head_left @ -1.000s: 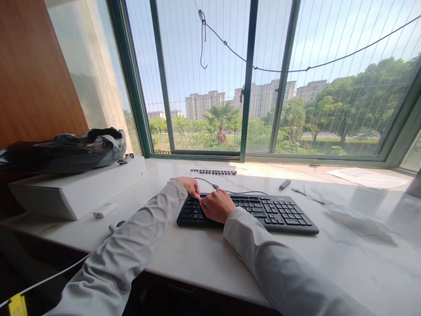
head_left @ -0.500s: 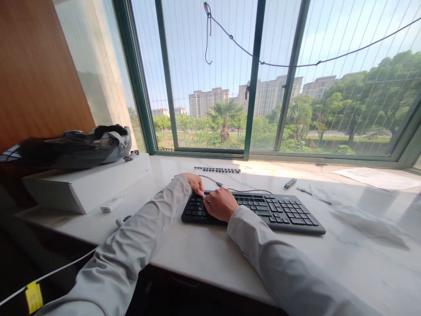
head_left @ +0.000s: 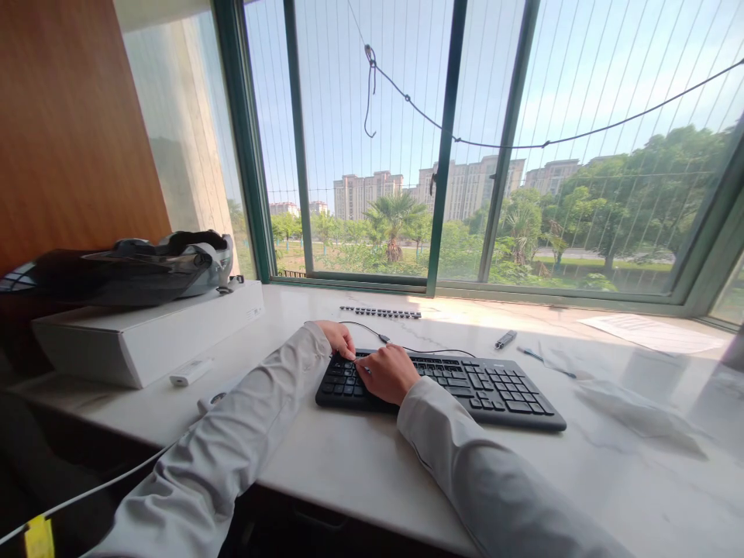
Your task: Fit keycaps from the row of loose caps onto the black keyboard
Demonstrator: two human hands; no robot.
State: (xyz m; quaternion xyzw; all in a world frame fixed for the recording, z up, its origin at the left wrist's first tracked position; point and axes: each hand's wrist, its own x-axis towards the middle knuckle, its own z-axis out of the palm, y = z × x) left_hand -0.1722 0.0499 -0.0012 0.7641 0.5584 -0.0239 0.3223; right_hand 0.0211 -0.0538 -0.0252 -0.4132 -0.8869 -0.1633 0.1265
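A black keyboard (head_left: pixel 494 384) lies on the white marble sill, its cable running off behind it. My left hand (head_left: pixel 340 338) rests at the keyboard's upper left edge with its fingers curled down onto the keys. My right hand (head_left: pixel 390 373) sits over the left half of the keys. Its fingers are pinched together around a thin pale tool whose tip pokes out to the left, right beside my left fingertips. What the left fingers hold, if anything, is hidden. Both arms wear white sleeves.
A row of loose dark keycaps (head_left: pixel 380 313) lies near the window. A small dark stick (head_left: pixel 505 339), a blue tool (head_left: pixel 543 360), a paper sheet (head_left: pixel 651 332) and a clear plastic bag (head_left: pixel 633 403) lie to the right. At left, a white box (head_left: pixel 145 333) carries a dark bag (head_left: pixel 128 267).
Both hands stay at the same keys on the keyboard's left side, with only slight finger shifts. The view itself has tilted a little.
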